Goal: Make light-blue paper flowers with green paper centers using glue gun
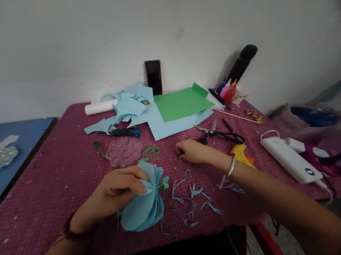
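My left hand (117, 193) grips a light blue paper flower (146, 206), made of layered rounded sheets, near the front of the table. A bit of green paper (165, 185) sticks out at the flower's right side. Farther right, my right hand (190, 151) reaches across to the middle of the table, its fingers pinched at the surface. A trace of green shows at those fingertips, too small to name. Just beyond that hand lie black-handled scissors (226, 136). Thin blue paper strips (196, 192) are scattered between my two arms.
Behind lie a green sheet (182, 104), blue paper scraps (130, 107) and a box cutter (127, 132). A phone (153, 77) leans on the wall. On the right are a white power bank (290, 159), glue bottles (229, 93) and a wooden stick (238, 117).
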`<state>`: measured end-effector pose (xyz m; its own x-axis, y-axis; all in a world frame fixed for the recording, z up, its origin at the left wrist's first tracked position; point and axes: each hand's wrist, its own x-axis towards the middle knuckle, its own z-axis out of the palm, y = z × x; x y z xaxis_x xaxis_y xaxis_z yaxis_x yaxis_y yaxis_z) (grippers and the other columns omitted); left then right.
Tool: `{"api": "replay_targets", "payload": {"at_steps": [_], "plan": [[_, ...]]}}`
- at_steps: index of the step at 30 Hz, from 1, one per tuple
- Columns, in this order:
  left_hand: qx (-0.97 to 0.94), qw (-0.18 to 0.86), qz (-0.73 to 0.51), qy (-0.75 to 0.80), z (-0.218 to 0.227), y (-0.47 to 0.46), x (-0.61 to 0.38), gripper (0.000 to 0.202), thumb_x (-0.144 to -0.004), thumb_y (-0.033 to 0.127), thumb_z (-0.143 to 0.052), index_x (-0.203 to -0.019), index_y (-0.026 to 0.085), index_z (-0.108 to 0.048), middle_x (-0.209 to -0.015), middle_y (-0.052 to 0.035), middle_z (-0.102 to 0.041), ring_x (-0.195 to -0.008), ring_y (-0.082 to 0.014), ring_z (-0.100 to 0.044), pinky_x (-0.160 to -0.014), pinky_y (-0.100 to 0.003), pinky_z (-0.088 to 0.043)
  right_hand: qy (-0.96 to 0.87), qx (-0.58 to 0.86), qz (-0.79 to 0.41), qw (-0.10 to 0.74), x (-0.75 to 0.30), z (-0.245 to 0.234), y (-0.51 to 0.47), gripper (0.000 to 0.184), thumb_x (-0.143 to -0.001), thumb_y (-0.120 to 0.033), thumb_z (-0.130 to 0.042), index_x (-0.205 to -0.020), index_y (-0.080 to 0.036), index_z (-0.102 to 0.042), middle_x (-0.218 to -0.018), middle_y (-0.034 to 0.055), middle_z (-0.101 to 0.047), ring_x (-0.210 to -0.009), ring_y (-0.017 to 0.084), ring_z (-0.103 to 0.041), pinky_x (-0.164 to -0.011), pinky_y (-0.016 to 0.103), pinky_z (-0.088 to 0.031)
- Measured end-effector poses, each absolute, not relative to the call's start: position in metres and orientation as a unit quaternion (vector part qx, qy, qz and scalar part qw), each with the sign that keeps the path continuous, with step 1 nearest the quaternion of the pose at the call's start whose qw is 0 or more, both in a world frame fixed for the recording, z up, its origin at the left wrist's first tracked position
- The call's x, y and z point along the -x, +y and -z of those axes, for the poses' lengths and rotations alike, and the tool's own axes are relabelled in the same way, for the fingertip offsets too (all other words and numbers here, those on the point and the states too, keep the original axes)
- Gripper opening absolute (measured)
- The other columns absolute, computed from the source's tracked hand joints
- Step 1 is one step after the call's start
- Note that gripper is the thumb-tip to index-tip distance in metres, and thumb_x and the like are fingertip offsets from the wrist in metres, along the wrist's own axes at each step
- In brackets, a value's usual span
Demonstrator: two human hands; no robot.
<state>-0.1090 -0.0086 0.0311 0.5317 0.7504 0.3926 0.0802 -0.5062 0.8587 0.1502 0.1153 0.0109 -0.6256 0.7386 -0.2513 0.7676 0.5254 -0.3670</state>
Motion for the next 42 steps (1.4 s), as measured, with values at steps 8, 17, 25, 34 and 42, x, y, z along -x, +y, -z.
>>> {"api": "replay_targets", "payload": {"at_steps": [8, 17, 25, 34, 42], "plan": [[-0.766, 0.383, -0.417, 0.304, -0.024, -0.001, 0.117, 0.013, -0.086, 0.015, -0.062, -0.088, 0.022, -0.074, -0.088, -0.0062, -0.069, -0.075, -0.0156, -0.066, -0.064, -0.026, -0.052, 0.781, -0.392, 0.459, -0.165, -0.135, -0.033, 0.092, 0.006, -0.087, -0.022, -0.053, -0.088, -0.018, -0.057, -0.079, 0.002, -0.067, -0.066, 0.012, -0.061, -0.062, 0.024, -0.048], [-0.754, 0.358, -0.436, 0.338, -0.025, 0.003, 0.117, 0.012, -0.084, 0.016, -0.062, -0.082, 0.02, -0.073, -0.084, -0.0057, -0.07, -0.073, -0.0149, -0.066, -0.065, -0.026, -0.053, 0.628, -0.307, 0.656, -0.285, -0.107, -0.049, 0.065, 0.01, -0.078, -0.026, -0.065, -0.078, -0.017, -0.06, -0.058, -0.006, -0.054, -0.05, 0.007, -0.046, -0.05, 0.021, -0.036], [-0.751, 0.383, -0.422, 0.332, -0.024, 0.002, 0.115, 0.013, -0.086, 0.021, -0.061, -0.085, 0.02, -0.074, -0.086, -0.0071, -0.07, -0.075, -0.0165, -0.066, -0.065, -0.028, -0.052, 0.763, -0.3, 0.493, -0.29, -0.098, -0.057, 0.053, 0.008, -0.076, -0.015, -0.067, -0.07, -0.018, -0.062, -0.069, -0.0031, -0.057, -0.065, 0.01, -0.052, -0.06, 0.023, -0.039], [-0.705, 0.404, -0.443, 0.379, -0.026, 0.0, 0.111, 0.01, -0.081, 0.015, -0.063, -0.079, 0.02, -0.072, -0.079, -0.004, -0.069, -0.072, -0.0154, -0.064, -0.064, -0.028, -0.051, 0.8, -0.312, 0.439, -0.264, -0.089, -0.052, 0.053, 0.013, -0.076, -0.015, -0.067, -0.067, -0.018, -0.057, -0.066, -0.0042, -0.055, -0.063, 0.01, -0.05, -0.059, 0.024, -0.036], [-0.673, 0.409, -0.457, 0.412, -0.027, 0.0, 0.11, 0.005, -0.078, 0.017, -0.066, -0.074, 0.019, -0.07, -0.075, -0.0033, -0.07, -0.069, -0.0148, -0.063, -0.063, -0.027, -0.049, 0.767, -0.321, 0.491, -0.259, -0.086, -0.047, 0.054, 0.017, -0.077, -0.021, -0.065, -0.066, -0.018, -0.052, -0.061, -0.0053, -0.048, -0.059, 0.009, -0.043, -0.054, 0.024, -0.033]]}}
